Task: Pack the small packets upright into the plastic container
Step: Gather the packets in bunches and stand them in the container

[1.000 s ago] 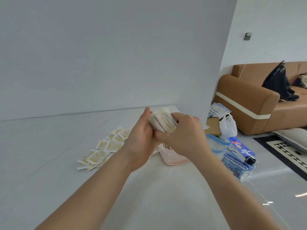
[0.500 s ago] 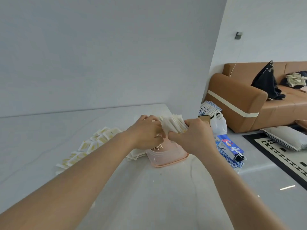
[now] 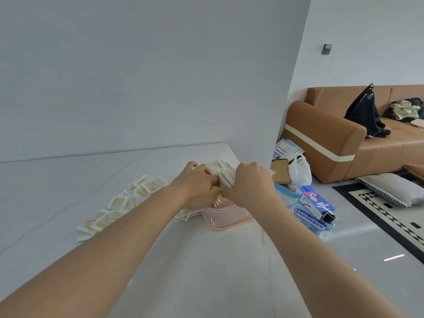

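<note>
A: Near side of table (image 3: 206, 271) lay bare; open approach from the front.

B: Left of container (image 3: 226, 218), loose packets (image 3: 128, 200) blocked the surface. Wall (image 3: 137, 76) closed the far side; both hands covered the opening.

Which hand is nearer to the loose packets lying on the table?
Left. The left hand is just right of the loose packets; the right hand is farther right, over the container.
</note>
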A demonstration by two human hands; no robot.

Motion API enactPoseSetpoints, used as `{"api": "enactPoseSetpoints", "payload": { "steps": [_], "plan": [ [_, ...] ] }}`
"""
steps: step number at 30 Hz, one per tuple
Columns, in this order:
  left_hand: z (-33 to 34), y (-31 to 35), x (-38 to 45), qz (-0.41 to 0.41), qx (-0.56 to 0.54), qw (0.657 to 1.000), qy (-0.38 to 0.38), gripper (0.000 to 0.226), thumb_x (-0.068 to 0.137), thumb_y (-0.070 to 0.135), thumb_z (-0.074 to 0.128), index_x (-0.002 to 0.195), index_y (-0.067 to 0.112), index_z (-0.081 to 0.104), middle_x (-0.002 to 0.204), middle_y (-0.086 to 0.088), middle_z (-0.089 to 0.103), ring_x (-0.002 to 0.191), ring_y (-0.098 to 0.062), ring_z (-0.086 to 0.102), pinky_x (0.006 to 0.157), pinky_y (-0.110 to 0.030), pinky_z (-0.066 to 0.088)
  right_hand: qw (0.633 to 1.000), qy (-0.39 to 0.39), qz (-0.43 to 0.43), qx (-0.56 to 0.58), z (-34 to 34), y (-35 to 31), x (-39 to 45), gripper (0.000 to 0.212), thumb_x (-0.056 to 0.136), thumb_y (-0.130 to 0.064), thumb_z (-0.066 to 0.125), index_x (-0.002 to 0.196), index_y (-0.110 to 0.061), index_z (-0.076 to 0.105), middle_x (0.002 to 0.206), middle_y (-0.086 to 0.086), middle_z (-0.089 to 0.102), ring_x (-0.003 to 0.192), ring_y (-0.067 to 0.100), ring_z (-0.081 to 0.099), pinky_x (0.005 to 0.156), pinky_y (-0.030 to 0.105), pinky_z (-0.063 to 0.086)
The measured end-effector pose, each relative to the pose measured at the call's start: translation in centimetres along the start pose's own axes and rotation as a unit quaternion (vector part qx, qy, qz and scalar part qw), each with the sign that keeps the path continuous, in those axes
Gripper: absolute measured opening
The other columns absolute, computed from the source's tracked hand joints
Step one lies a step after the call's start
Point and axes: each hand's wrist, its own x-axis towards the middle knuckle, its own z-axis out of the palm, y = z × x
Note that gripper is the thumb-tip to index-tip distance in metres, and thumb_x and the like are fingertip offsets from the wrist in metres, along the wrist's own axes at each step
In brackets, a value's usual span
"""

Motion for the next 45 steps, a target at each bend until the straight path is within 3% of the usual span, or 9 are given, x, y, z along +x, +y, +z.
{"api": "enactPoseSetpoints", "payload": {
  "steps": [3,7,11,15,19,25,29,38,45],
  "plan": [
    [0.4,-0.4,-0.1,-0.029,-0.052,0.998,0.016,0.021,0.094,0.032,0.03,0.104,0.019,0.043,0.103,0.004,0.061,0.123,-0.016,0.047,0.119,-0.039,0.014,1.0,-0.014,-0.008,0.003,0.7,-0.4,0.4,0.045,0.082,-0.043,0.072,0.071,-0.016,0.038,0.07,-0.001,0.042,0.058,0.013,0.04,0.047,0.025,0.031],
    [0.4,-0.1,0.0,-0.048,-0.072,0.996,0.013,0.042,0.094,0.027,0.034,0.135,0.019,0.034,0.119,-0.006,0.066,0.125,-0.023,0.049,0.118,-0.039,0.02,0.999,-0.05,-0.012,0.014,1.3,-0.7,1.1,0.038,0.083,-0.04,0.07,0.079,-0.014,0.042,0.075,0.0,0.041,0.075,0.022,0.05,0.056,0.028,0.038],
    [0.1,0.3,-0.3,-0.048,-0.052,0.997,0.011,0.039,0.096,0.023,0.04,0.135,0.018,0.042,0.133,-0.008,0.057,0.128,-0.028,0.043,0.105,-0.04,0.035,0.997,-0.076,-0.032,-0.01,1.7,-0.5,1.3,0.045,0.078,-0.041,0.075,0.069,-0.019,0.037,0.074,-0.002,0.043,0.066,0.017,0.048,0.06,0.027,0.04],
    [0.1,0.8,-1.3,-0.013,-0.037,0.995,0.092,0.047,0.096,0.019,0.043,0.143,0.02,0.044,0.145,-0.001,0.047,0.128,-0.026,0.043,0.104,-0.039,0.036,0.99,-0.102,-0.072,-0.066,1.6,-0.1,1.4,0.052,0.077,-0.05,0.077,0.069,-0.02,0.035,0.072,-0.004,0.043,0.061,0.011,0.044,0.057,0.025,0.038],
    [-0.1,1.2,-2.5,0.012,-0.025,0.992,0.125,0.05,0.089,0.031,0.033,0.135,0.026,0.053,0.133,0.007,0.055,0.121,-0.02,0.048,0.102,-0.038,0.035,0.974,-0.131,-0.116,-0.141,0.5,-0.1,2.2,0.035,0.082,-0.029,0.073,0.082,-0.014,0.041,0.075,-0.001,0.036,0.078,0.022,0.049,0.068,0.03,0.042],
    [1.9,2.5,-6.0,0.015,-0.091,0.979,0.182,0.039,0.097,0.056,0.034,0.109,0.031,0.062,0.107,0.015,0.057,0.104,-0.01,0.047,0.094,-0.028,0.034,0.979,-0.116,-0.107,-0.13,0.7,-0.5,2.6,0.041,0.081,-0.027,0.076,0.07,-0.018,0.037,0.074,-0.001,0.041,0.065,0.017,0.048,0.056,0.027,0.04],
    [3.9,2.7,-7.3,0.034,-0.071,0.979,0.187,0.044,0.101,0.059,0.034,0.104,0.027,0.065,0.104,0.015,0.057,0.109,-0.012,0.043,0.103,-0.025,0.032,0.986,-0.105,-0.085,-0.099,1.3,-0.3,2.4,0.038,0.082,-0.021,0.074,0.07,-0.018,0.038,0.074,-0.001,0.043,0.06,0.012,0.042,0.048,0.023,0.034],
    [4.5,3.0,-7.6,0.036,-0.105,0.972,0.209,0.045,0.099,0.057,0.039,0.111,0.025,0.067,0.108,0.013,0.058,0.119,-0.014,0.041,0.114,-0.03,0.029,0.974,-0.106,-0.135,-0.148,-1.9,0.3,2.2,0.056,0.071,-0.042,0.089,0.093,-0.013,0.047,0.078,-0.002,0.042,0.061,0.011,0.04,0.047,0.027,0.031],
    [4.9,2.9,-7.5,0.044,-0.113,0.968,0.22,0.041,0.099,0.056,0.041,0.113,0.027,0.067,0.104,0.017,0.052,0.12,-0.015,0.04,0.119,-0.033,0.026,0.948,-0.11,-0.271,-0.124,-1.6,-0.1,3.1,0.055,0.067,-0.049,0.087,0.106,-0.03,0.054,0.1,-0.009,0.056,0.089,0.018,0.056,0.065,0.031,0.038]
  ]
}}
